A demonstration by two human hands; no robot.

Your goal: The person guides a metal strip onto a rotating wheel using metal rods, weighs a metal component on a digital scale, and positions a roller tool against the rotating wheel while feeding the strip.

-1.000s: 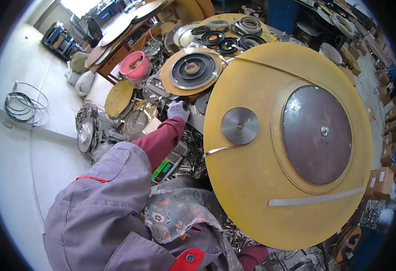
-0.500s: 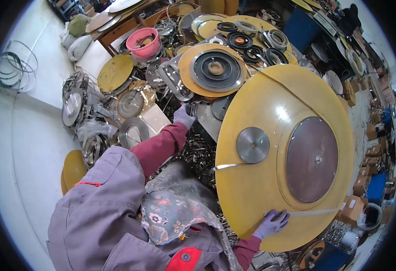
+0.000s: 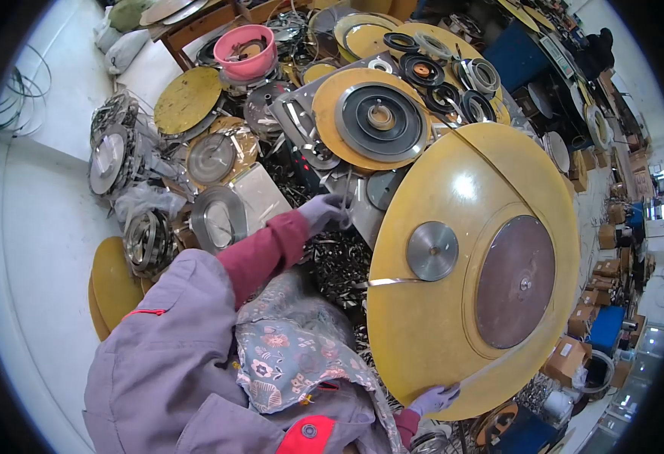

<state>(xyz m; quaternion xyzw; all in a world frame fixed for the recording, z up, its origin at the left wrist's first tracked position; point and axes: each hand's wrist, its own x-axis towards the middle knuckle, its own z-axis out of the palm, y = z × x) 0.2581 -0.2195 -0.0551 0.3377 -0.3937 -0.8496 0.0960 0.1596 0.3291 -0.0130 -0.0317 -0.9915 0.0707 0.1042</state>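
My left hand [image 3: 326,214] is closed around a slim metal tool [image 3: 348,189] that looks like scissors, above a heap of dark metal scrap strips [image 3: 339,265]. At the lower rim of a large yellow disc [image 3: 422,333], my right hand [image 3: 435,399] rests with fingers stretched out, its fingertips at the end of a pale strip [image 3: 498,368]. On the disc lie a small grey metal coil [image 3: 432,251] and a brown round plate [image 3: 515,284]. A thin metal tail [image 3: 392,282] runs from the coil past the disc's left edge.
Behind the disc, a black reel [image 3: 381,125] lies on an orange-yellow round plate [image 3: 328,106]. A pink bowl [image 3: 247,57] stands farther back. Coils and a yellow round plate [image 3: 188,100] crowd the left; cardboard boxes [image 3: 566,356] line the right.
My left hand has moved slightly right and down, and the slim tool now points upward. My right hand has slid left and down towards the disc's rim. The view has shifted a little.
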